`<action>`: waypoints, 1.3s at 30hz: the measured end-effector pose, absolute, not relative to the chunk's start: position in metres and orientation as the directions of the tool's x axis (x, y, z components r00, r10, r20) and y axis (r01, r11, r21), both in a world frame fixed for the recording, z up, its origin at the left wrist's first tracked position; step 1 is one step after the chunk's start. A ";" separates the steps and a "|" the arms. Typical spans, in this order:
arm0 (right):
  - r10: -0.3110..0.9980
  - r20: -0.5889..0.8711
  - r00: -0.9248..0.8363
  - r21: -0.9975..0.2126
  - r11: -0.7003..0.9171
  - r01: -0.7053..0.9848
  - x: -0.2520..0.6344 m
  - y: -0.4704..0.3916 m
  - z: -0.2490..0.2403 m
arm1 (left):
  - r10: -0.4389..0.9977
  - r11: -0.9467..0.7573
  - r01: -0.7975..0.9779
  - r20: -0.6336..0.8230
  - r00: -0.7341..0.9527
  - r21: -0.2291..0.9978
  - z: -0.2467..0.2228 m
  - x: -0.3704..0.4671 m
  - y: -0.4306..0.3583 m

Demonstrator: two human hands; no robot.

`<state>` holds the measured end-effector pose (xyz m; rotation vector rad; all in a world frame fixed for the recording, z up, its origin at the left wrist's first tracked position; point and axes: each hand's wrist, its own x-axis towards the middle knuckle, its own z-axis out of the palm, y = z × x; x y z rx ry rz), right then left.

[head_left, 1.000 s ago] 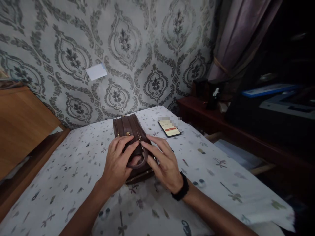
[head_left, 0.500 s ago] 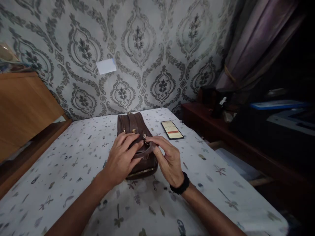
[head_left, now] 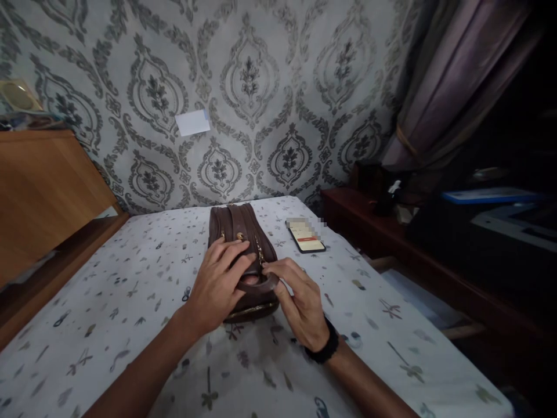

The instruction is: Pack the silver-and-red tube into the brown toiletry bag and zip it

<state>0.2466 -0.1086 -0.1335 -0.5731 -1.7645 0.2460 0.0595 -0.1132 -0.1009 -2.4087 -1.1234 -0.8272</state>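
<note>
A brown leather bag (head_left: 237, 219) with gold zippers lies on the patterned sheet, its long side pointing away from me. My left hand (head_left: 221, 278) bears down on its left part, fingers bent over the top and the thumb by the carry handle (head_left: 260, 287). At the bag's right zipper, my right hand (head_left: 300, 299) pinches the zipper pull (head_left: 262, 264) between thumb and forefinger, close to the handle. The fingertips partly cover the pull. A black band (head_left: 324, 342) circles my right wrist. Another gold zipper (head_left: 252, 311) runs along the near end.
A phone (head_left: 307, 237) with a lit screen lies right of the bag on the white printed sheet (head_left: 143, 278). A wooden cabinet (head_left: 52, 191) stands at left, a dark red ledge (head_left: 348, 203) at right. Behind is a patterned wall with a white paper (head_left: 192, 123).
My right hand has drawn the zipper pull a little toward me along the bag's right side. My left hand stays on the bag. The view has shifted slightly.
</note>
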 end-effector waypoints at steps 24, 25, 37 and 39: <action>0.844 0.521 0.128 -0.853 0.513 0.093 0.225 -0.101 -0.180 | 0.789 -0.520 0.673 0.597 0.144 0.526 -0.067 0.090 -0.107; 0.843 0.520 0.134 -0.854 0.511 0.096 0.224 -0.100 -0.181 | 0.799 -0.507 0.658 0.589 0.118 0.557 -0.068 0.091 -0.106; 0.864 0.490 0.114 -0.871 0.488 0.049 0.224 -0.094 -0.187 | 0.854 -0.450 0.536 0.519 0.026 0.714 -0.067 0.096 -0.109; 0.876 0.469 0.115 -0.883 0.469 0.030 0.223 -0.093 -0.188 | 0.852 -0.448 0.550 0.524 0.022 0.705 -0.067 0.096 -0.109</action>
